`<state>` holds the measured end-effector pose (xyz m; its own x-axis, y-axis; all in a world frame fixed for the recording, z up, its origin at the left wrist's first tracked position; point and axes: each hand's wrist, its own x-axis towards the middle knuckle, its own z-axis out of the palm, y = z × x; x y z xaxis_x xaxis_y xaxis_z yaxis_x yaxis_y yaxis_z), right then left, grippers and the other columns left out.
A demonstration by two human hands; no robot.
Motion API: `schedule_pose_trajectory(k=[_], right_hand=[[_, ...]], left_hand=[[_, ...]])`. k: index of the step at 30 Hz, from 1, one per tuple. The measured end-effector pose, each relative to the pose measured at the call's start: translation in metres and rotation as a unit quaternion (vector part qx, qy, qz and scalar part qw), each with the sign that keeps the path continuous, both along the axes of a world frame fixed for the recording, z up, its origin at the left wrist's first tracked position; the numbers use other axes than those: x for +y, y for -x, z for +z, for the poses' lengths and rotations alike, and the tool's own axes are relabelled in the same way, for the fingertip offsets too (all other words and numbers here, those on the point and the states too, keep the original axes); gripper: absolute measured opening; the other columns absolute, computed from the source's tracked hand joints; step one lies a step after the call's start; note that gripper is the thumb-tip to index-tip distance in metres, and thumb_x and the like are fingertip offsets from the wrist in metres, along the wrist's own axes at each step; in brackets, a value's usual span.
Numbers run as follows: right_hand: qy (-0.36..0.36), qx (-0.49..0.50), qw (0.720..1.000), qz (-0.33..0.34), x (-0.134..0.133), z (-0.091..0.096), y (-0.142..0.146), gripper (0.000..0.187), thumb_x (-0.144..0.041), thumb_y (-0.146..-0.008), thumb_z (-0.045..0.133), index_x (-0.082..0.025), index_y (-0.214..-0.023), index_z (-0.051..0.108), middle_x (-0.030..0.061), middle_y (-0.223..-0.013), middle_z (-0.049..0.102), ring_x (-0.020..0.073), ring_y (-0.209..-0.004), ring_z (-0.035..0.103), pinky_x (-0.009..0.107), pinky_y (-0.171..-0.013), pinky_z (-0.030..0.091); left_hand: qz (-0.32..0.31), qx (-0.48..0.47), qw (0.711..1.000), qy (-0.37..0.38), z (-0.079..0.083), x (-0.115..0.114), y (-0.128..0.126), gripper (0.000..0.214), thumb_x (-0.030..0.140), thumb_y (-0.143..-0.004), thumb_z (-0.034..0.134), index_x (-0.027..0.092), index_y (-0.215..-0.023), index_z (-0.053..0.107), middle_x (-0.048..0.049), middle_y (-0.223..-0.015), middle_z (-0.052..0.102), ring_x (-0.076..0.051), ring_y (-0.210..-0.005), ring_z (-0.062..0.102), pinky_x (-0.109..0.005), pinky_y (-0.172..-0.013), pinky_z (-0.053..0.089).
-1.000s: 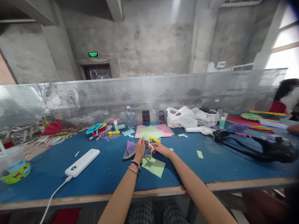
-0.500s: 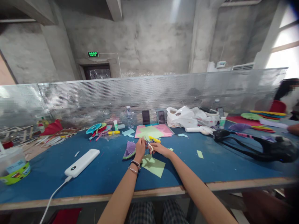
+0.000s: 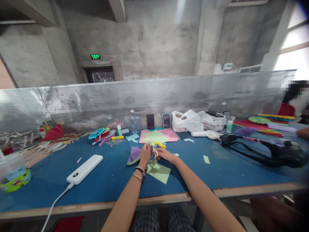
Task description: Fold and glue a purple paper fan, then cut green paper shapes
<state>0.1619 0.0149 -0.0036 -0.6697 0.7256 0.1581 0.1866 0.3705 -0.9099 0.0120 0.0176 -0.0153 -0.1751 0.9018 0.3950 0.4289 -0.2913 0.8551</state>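
Observation:
My right hand (image 3: 164, 154) is closed around the white-handled scissors (image 3: 155, 152), whose blades point up and left toward my other hand. My left hand (image 3: 145, 154), with bracelets at the wrist, is pinched on a small piece of light green paper (image 3: 151, 143), largely covered by the fingers. Below both hands lies a light green sheet (image 3: 160, 174) with a cut scrap on it. A pleated purple paper fan (image 3: 134, 156) with a green edge rests just left of my left hand. Behind the scissors is a yellow glue stick (image 3: 160, 144).
Pink and green sheets (image 3: 171, 135) lie behind my hands, with two phones (image 3: 166, 121) propped beyond. A white power bank (image 3: 85, 169) is at left, a black strapped bag (image 3: 272, 149) at right. White plastic bags (image 3: 187, 120) stand at the back. A co-worker's hand (image 3: 303, 132) shows far right.
The scissors have shifted slightly between my hands, and their blades show a little more clearly. Both hands stay in nearly the same place.

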Motion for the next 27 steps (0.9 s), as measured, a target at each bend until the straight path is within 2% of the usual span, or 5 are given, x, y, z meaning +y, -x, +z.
schedule_pose_trajectory(k=[10,27], right_hand=[[-0.001,0.010,1.000,0.008,0.0017,-0.0019,0.0000,0.030,-0.039,-0.089,0.045,-0.013,-0.097,0.056,0.0027,-0.086,0.059,0.0107,-0.071,0.057,0.029,-0.066,0.049],[-0.020,-0.016,1.000,0.009,0.0023,-0.0041,0.0013,0.028,-0.037,-0.088,0.047,-0.013,-0.100,0.056,0.0037,-0.091,0.060,0.0117,-0.076,0.058,0.030,-0.069,0.050]], left_hand=[[0.001,0.004,1.000,0.003,0.0016,-0.0015,-0.0011,0.026,0.035,-0.088,0.047,0.012,-0.097,0.057,-0.0041,-0.088,0.060,-0.012,-0.072,0.058,-0.029,-0.066,0.051],[0.003,0.003,1.000,-0.001,0.0054,-0.0045,-0.0015,0.026,0.034,-0.088,0.047,0.012,-0.099,0.056,-0.0048,-0.091,0.060,-0.013,-0.076,0.059,-0.031,-0.068,0.051]])
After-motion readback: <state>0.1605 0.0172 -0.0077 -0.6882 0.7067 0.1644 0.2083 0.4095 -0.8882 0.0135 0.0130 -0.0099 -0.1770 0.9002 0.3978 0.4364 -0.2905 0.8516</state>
